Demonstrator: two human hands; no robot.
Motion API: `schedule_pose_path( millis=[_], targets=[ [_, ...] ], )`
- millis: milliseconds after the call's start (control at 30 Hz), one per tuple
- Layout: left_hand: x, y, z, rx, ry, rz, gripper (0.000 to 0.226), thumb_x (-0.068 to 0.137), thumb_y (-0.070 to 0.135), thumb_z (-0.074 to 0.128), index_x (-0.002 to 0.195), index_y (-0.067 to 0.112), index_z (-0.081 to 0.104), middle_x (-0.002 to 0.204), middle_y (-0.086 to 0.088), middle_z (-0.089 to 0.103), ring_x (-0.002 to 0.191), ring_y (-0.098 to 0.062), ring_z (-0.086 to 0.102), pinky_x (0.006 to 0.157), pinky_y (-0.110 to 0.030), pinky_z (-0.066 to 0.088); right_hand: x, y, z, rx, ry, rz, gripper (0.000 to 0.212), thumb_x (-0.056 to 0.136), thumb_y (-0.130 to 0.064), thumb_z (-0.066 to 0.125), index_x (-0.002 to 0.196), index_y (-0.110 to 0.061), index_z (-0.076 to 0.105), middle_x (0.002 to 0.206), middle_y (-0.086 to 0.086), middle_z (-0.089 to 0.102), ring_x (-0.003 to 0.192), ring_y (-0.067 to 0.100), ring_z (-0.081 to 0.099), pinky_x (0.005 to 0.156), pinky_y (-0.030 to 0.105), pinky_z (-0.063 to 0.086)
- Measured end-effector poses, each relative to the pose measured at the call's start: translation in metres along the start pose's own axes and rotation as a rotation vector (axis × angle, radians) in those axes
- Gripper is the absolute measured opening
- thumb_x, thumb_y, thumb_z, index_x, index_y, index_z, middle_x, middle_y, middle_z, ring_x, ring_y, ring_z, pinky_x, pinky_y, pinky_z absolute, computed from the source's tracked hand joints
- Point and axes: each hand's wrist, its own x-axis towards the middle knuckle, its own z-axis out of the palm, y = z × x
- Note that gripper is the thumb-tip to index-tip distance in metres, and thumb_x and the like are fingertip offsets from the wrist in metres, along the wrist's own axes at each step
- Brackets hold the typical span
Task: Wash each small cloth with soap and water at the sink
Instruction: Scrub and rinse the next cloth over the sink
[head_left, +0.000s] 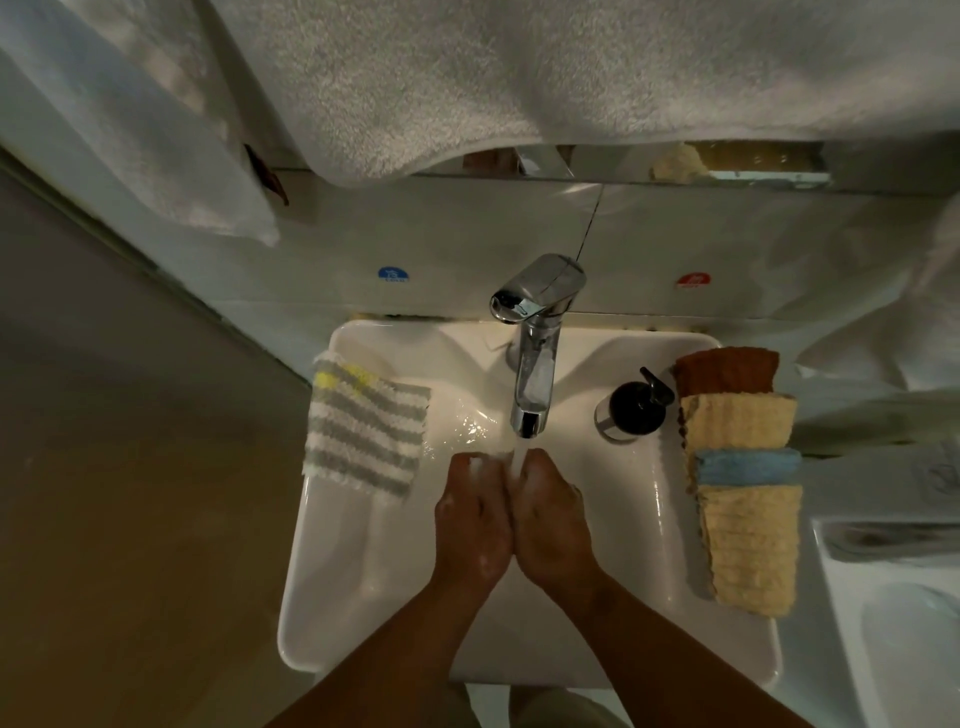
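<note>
Water runs from the chrome faucet (532, 358) into the white sink (353, 561). My left hand (470, 525) and my right hand (550, 525) are held side by side under the stream, fingers pointing away from me, holding no cloth; soap suds cling to them. A grey-and-white striped cloth (363, 428) with a yellow patch lies on the sink's left rim. On the right rim lie folded cloths in a row: a brown cloth (727, 370), a yellow cloth (737, 418), a blue cloth (748, 465) and another yellow cloth (750, 545). A black soap pump (634, 408) stands right of the faucet.
White towels (415, 78) hang above the sink, in front of a mirror. Blue (393, 274) and red (693, 279) stickers mark the tiled wall behind the faucet. A white fixture (893, 623) sits at the right; the floor lies to the left.
</note>
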Motion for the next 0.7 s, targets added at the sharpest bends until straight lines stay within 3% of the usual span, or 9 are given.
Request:
schedule_pose_path(
  millis=[67,133,200,300,400,467,533,567,700],
  targets=[
    [0.002,0.007,0.001,0.145,-0.029,0.061,0.049,0.091,0.055,0.028,0.084,0.014,0.054,0.082,0.004,0.061,0.073,-0.016,0.061,0.065,-0.033,0.051,0.003,0.002,0.0,-0.136,0.01,-0.051,0.025,0.098,-0.042,0.054,0.089,-0.023,0.039,0.066,-0.021,0.038,0.053,-0.005,0.04,0.053,0.011,0.032],
    [0.005,0.016,0.0,0.155,-0.06,0.048,0.047,0.083,0.059,0.023,0.074,0.021,0.048,0.079,0.0,0.06,0.074,-0.019,0.062,0.067,-0.037,0.051,0.006,0.003,0.001,-0.089,-0.016,-0.029,0.028,0.093,-0.036,0.066,0.086,-0.019,0.044,0.063,-0.019,0.041,0.051,-0.004,0.042,0.052,0.008,0.033],
    [0.011,0.016,0.001,0.225,-0.118,0.026,0.036,0.095,0.051,0.028,0.074,0.024,0.041,0.075,0.006,0.053,0.074,-0.02,0.061,0.065,-0.034,0.048,0.009,0.003,0.002,-0.033,0.009,-0.039,0.021,0.09,-0.025,0.067,0.079,-0.016,0.052,0.059,-0.014,0.049,0.047,0.0,0.048,0.051,0.005,0.036],
    [0.012,0.016,0.0,0.21,-0.111,-0.085,0.035,0.106,0.04,0.037,0.082,0.02,0.051,0.075,0.007,0.06,0.075,-0.017,0.067,0.066,-0.03,0.051,0.008,-0.003,0.004,0.013,0.01,-0.03,0.035,0.093,-0.032,0.045,0.069,-0.013,0.063,0.057,-0.002,0.061,0.045,0.013,0.059,0.046,0.022,0.046],
    [0.005,0.014,0.001,-0.243,-0.155,-0.323,0.043,0.105,0.05,0.039,0.086,0.025,0.069,0.087,-0.001,0.072,0.085,-0.017,0.071,0.08,-0.04,0.059,0.012,-0.007,-0.003,0.365,0.009,0.284,0.06,0.109,-0.045,0.028,0.076,-0.011,0.065,0.068,0.007,0.069,0.059,0.016,0.068,0.056,0.029,0.057],
    [0.001,0.007,-0.003,-0.426,-0.203,-0.33,0.024,0.097,0.048,0.053,0.11,0.035,0.067,0.111,0.0,0.069,0.1,-0.017,0.069,0.087,-0.042,0.059,0.013,0.0,-0.008,0.661,-0.083,0.484,0.042,0.106,-0.047,0.039,0.094,-0.016,0.065,0.091,0.01,0.071,0.082,0.021,0.072,0.071,0.043,0.063],
    [0.0,-0.008,-0.009,-0.418,-0.227,-0.256,0.046,0.089,0.045,0.063,0.134,0.039,0.055,0.128,0.008,0.062,0.112,-0.013,0.065,0.09,-0.041,0.06,0.009,0.006,-0.012,0.731,-0.131,0.474,0.021,0.099,-0.044,0.053,0.113,-0.033,0.063,0.112,0.004,0.069,0.102,0.026,0.069,0.083,0.055,0.061],
    [0.001,-0.014,-0.012,-0.36,-0.22,-0.212,0.05,0.092,0.043,0.065,0.139,0.037,0.05,0.131,0.01,0.06,0.115,-0.011,0.064,0.091,-0.04,0.06,0.006,0.011,-0.011,0.753,-0.145,0.445,0.023,0.096,-0.039,0.057,0.119,-0.039,0.061,0.118,0.001,0.068,0.106,0.025,0.068,0.086,0.055,0.06],
    [-0.001,-0.015,-0.013,-0.184,-0.177,-0.091,0.041,0.092,0.049,0.06,0.13,0.034,0.057,0.116,0.009,0.068,0.103,-0.008,0.068,0.083,-0.034,0.062,-0.006,0.013,-0.006,0.766,-0.164,0.355,0.025,0.097,-0.039,0.056,0.12,-0.038,0.063,0.116,-0.001,0.069,0.105,0.024,0.069,0.084,0.051,0.061]
  ],
)
